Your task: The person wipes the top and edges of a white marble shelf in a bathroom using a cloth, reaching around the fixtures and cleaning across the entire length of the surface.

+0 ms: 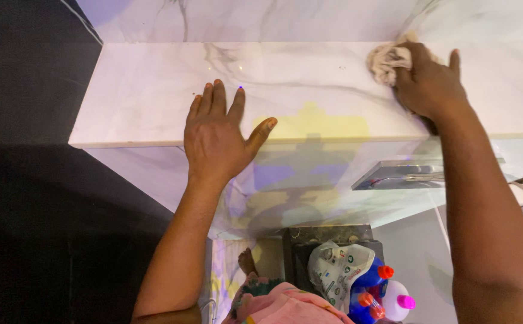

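My left hand (219, 135) lies flat on a white marble ledge (141, 96), fingers spread, palm down near the ledge's front edge, holding nothing. My right hand (431, 85) is farther right on the same ledge and presses a crumpled beige cloth (386, 60) against the surface. The cloth bunches out from under the fingers toward the back wall.
A marble wall (261, 18) rises behind the ledge. Below the ledge a chrome fixture (393, 174) sticks out. On the floor stand plastic bottles (372, 291) with orange and pink caps and a white printed bag (336, 270). A dark wall (27, 180) lies to the left.
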